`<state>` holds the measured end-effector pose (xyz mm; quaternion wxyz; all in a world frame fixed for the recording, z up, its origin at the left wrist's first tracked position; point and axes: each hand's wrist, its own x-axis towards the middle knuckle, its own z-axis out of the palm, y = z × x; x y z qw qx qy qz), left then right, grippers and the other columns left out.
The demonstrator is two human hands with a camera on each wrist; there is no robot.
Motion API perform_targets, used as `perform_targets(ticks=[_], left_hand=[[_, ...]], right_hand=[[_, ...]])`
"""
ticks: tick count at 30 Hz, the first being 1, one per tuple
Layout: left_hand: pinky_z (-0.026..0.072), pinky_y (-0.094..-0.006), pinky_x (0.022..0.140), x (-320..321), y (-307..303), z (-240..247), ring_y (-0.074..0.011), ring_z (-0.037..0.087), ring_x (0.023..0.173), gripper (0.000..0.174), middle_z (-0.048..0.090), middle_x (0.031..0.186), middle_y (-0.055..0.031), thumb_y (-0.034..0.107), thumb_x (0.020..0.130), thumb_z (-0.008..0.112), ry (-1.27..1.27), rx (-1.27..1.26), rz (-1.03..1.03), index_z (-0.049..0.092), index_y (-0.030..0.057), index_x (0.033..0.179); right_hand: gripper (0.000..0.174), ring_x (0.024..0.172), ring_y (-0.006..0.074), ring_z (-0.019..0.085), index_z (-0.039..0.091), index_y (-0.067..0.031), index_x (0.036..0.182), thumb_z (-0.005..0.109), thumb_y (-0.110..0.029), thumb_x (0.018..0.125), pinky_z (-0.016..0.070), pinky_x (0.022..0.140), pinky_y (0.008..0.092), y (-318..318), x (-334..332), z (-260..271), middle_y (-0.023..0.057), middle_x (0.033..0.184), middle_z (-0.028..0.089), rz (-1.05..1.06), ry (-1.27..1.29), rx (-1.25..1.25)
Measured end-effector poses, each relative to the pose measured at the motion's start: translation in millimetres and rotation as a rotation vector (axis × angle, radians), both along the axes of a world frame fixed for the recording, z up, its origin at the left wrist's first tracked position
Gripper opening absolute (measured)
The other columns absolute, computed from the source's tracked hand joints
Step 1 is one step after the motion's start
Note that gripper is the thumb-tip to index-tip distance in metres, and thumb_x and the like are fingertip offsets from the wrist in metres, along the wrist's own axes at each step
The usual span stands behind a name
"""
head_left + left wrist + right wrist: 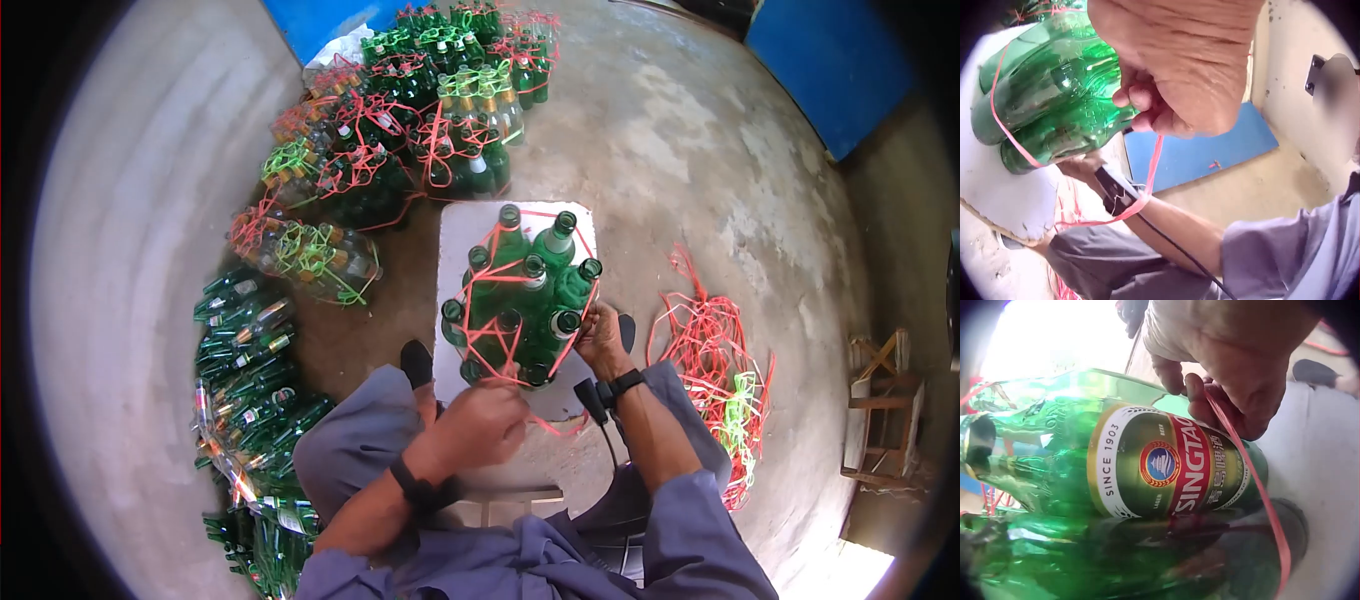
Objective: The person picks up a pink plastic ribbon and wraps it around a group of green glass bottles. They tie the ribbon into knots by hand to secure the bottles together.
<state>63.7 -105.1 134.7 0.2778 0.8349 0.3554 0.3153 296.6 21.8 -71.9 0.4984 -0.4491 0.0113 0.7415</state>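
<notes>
A cluster of green glass bottles stands upright on a white board, a red plastic strap laced around their necks and sides. At the near side of the cluster, my left hand has curled fingers pinching the strap; its loose length hangs from those fingers in the left wrist view. My right hand is low on the bottles' right side. In the right wrist view its fingers pinch the strap beside a labelled beer bottle. The strap also crosses the bottle sides in the left wrist view.
Bundles of tied bottles crowd the floor at the far left. Loose green bottles lie piled along the left wall. A heap of red straps with some green ones lies to the right. A wooden stool is at the far right.
</notes>
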Motion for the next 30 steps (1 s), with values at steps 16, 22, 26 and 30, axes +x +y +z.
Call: perform_targets(ticks=[16,22,26,30], left_hand=[[0.0481,-0.0395,0.064,-11,-19,1,-0.0306,0.057,0.071,0.011,0.056,0.073,-0.0107,-0.001,0.071,0.067,-0.08,0.223,-0.021,0.061,0.0015,0.08],[0.05,-0.0386,0.064,-2,-35,3,-0.0284,0.061,0.074,0.016,0.058,0.077,-0.0099,0.004,0.069,0.065,0.008,0.275,0.025,0.062,0.0026,0.085],[0.0513,-0.0371,0.064,2,-39,3,-0.0241,0.063,0.076,0.019,0.061,0.083,-0.007,0.007,0.068,0.064,0.025,0.306,0.03,0.064,0.0044,0.087],[0.0515,-0.0364,0.065,4,-42,10,-0.0231,0.063,0.078,0.02,0.062,0.092,-0.0051,0.008,0.068,0.064,0.063,0.358,0.048,0.065,0.0065,0.088]], right_hand=[[0.026,0.071,0.0161,0.061,0.062,0.0013,0.103,0.063,-0.016,0.084,0.0505,0.067,0.0291,-90,-33,98,0.0038,0.082,0.062,0.007,-0.492,0.012],[0.026,0.062,0.0108,0.06,0.069,0.0041,0.089,0.064,-0.021,0.088,0.0457,0.056,0.0234,-139,-37,150,0.0059,0.074,0.066,0.306,-0.795,0.216],[0.023,0.076,0.0119,0.066,0.071,0.0028,0.095,0.063,-0.019,0.093,0.0473,0.062,0.0218,-146,-37,188,0.0057,0.084,0.07,0.605,-0.585,0.376],[0.023,0.085,0.0146,0.067,0.07,0.004,0.103,0.062,-0.016,0.094,0.0516,0.071,0.0247,-132,-48,192,0.0087,0.097,0.07,0.615,-0.299,0.364]])
